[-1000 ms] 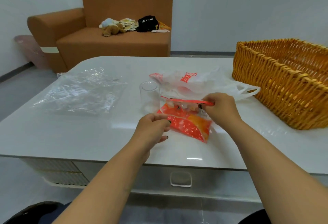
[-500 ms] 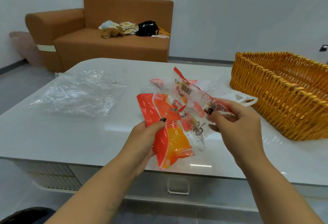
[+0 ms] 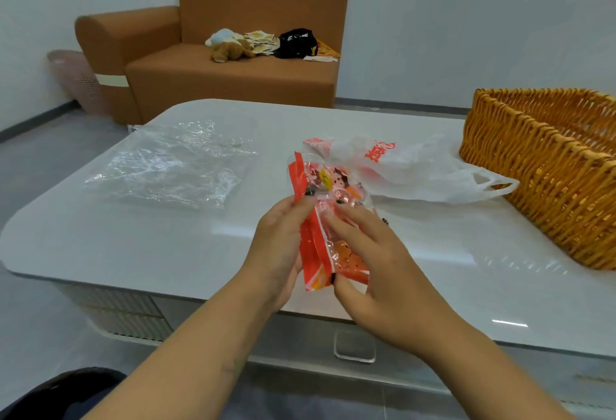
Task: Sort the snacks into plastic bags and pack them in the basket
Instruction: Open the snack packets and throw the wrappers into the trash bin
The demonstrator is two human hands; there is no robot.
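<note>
An orange and red snack packet (image 3: 328, 216) stands upright above the white table (image 3: 133, 239), held between both hands. My left hand (image 3: 283, 246) grips its left edge, thumb near the top. From the right, my right hand (image 3: 376, 263) presses on the packet's front and pinches its bottom corner. A white plastic bag with red print (image 3: 416, 173) lies flat behind the packet. The woven wicker basket (image 3: 546, 166) stands at the table's right. Clear plastic bags (image 3: 166, 166) lie crumpled on the left of the table.
A clear glass is mostly hidden behind the packet. Beyond the table stands a brown sofa (image 3: 233, 63) with a plush toy, papers and a black bag on it. A pink bin (image 3: 75, 79) sits by the sofa's left arm.
The snack packet left the table and now stands upright in both hands. My right hand shifted from its top edge to its front and bottom corner.
</note>
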